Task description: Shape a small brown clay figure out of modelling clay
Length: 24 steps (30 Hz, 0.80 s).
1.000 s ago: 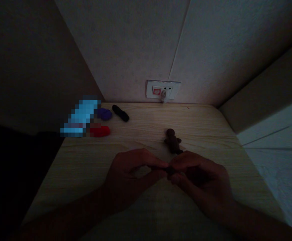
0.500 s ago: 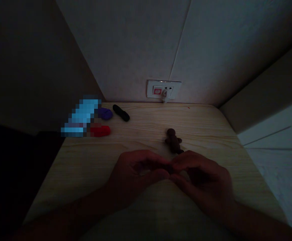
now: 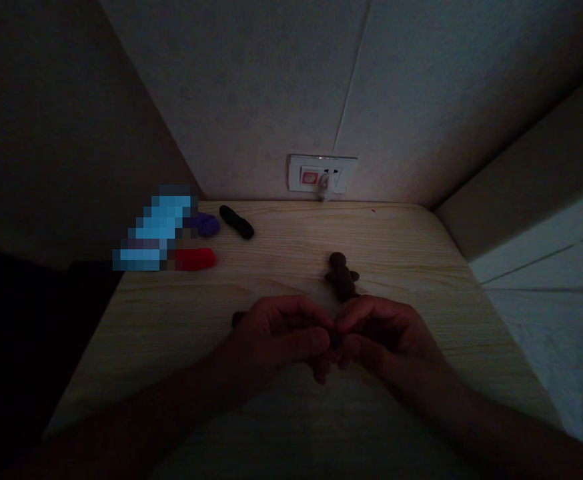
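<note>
My left hand (image 3: 284, 333) and my right hand (image 3: 389, 333) meet fingertip to fingertip above the table. Both are closed in a pinch on a small dark lump of modelling clay (image 3: 335, 339), mostly hidden by the fingers and dim light. Just beyond the right fingers lies a brown clay figure (image 3: 342, 277), with a round head, an oval body and short side pieces; its lower end is hidden behind my right hand. Another dark brown piece (image 3: 238, 319) shows partly behind the back of my left hand.
At the table's (image 3: 281, 267) far left lie a red clay stick (image 3: 196, 259), a purple clay lump (image 3: 208, 225) and a black clay stick (image 3: 236, 222). Beside them a bright pixelated patch (image 3: 156, 230) hides something. A wall socket (image 3: 321, 175) holds a plug behind the table.
My fingers have shifted around the small lump, and the lower fingers now show beneath. A dark brown piece has come into view behind my left hand. The whole view has shifted slightly.
</note>
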Tool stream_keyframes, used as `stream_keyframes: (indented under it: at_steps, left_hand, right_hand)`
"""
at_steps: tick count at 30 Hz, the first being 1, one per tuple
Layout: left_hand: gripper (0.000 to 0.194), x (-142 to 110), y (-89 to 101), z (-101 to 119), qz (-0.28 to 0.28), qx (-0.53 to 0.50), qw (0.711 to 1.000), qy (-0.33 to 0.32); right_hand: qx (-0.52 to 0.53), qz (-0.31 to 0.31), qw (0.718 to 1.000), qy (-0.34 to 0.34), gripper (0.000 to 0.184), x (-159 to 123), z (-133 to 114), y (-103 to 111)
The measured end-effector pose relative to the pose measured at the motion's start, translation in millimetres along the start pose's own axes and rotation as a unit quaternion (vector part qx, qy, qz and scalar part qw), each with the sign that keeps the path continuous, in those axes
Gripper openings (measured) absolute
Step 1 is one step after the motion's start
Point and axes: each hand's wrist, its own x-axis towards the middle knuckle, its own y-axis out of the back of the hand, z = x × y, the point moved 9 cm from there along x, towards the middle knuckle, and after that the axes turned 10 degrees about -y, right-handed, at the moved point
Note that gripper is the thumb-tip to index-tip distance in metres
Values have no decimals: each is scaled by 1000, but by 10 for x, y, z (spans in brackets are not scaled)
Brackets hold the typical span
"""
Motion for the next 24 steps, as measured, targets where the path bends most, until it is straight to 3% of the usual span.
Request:
stream_keyframes:
  at_steps: [10, 18, 24]
  left_hand:
    - [16, -9, 47, -34, 10, 60, 998, 31]
    - [14, -44, 43, -105, -7, 72, 995, 67]
    - [15, -60, 38, -127, 12, 68, 993, 95]
  right_hand:
    - [-33, -3, 998, -50, 22, 14, 41, -30]
    - [16, -41, 993, -106, 28, 3, 144, -114]
    - [47, -46, 990, -125, 29, -21, 202, -142]
